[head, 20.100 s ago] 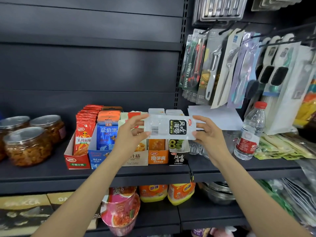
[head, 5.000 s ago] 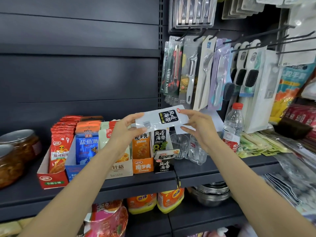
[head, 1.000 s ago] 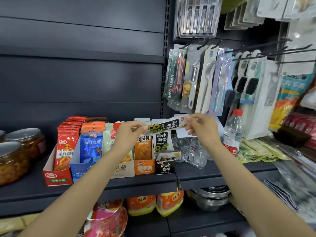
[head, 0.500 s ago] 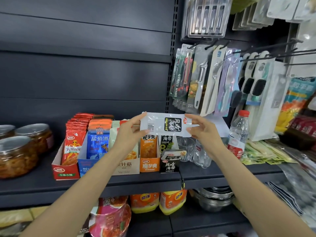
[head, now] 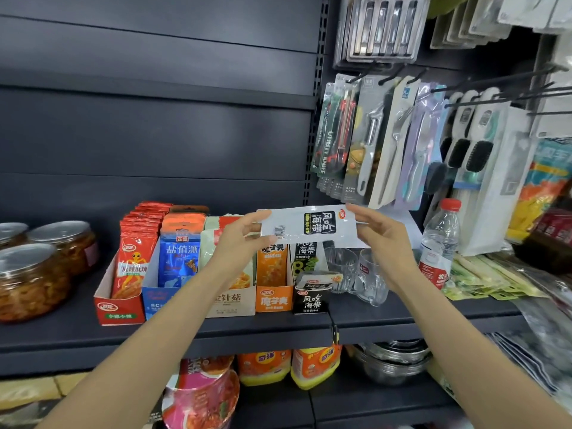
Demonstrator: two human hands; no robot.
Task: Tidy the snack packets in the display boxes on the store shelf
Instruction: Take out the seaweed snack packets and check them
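I hold a white seaweed snack packet (head: 305, 226) with a black label sideways in front of the shelf. My left hand (head: 240, 238) pinches its left end and my right hand (head: 382, 235) pinches its right end. Below it a row of display boxes stands on the shelf: a red box (head: 119, 308), a blue box (head: 154, 300), a beige box (head: 230, 303), an orange box (head: 274, 300) and a black seaweed box (head: 311, 301). Each holds upright packets; a loose packet lies across the black box's front.
Glass cups (head: 356, 270) and a water bottle (head: 439, 243) stand right of the boxes. Jars (head: 34, 274) sit at the left. Packaged kitchen tools (head: 380, 140) hang on hooks above right. Bottles and bowls fill the lower shelf (head: 278, 332).
A second ago the packet was turned edge-on between my fingers; now its white back faces me, flat and level. My hands have stayed above the orange and black boxes.
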